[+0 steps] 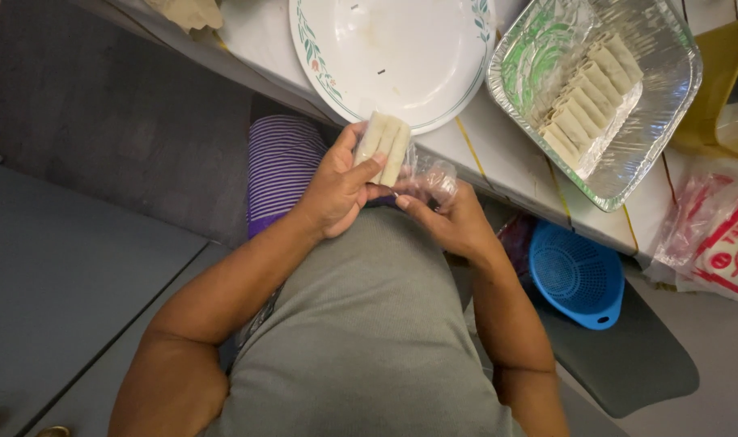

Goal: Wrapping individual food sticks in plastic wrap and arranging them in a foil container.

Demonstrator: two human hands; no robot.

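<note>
Three pale rolls [383, 144] gripped in left hand [337, 190] | right hand [450, 220] pinching clear wrap [428, 174] | one plate [401, 57]

Pale cream rolls [383, 146] in clear, colourless plastic wrap [424, 176]. White plate [434, 81], green leaf border with small pink flowers. Silver foil tray [668, 105] at far right holds matching cream rolls [591, 93]. Bright blue basket [577, 275]. Purple-and-white striped cloth [280, 162]. Grey shirt [369, 340]. Red-and-white printed bag [721, 235].
</note>
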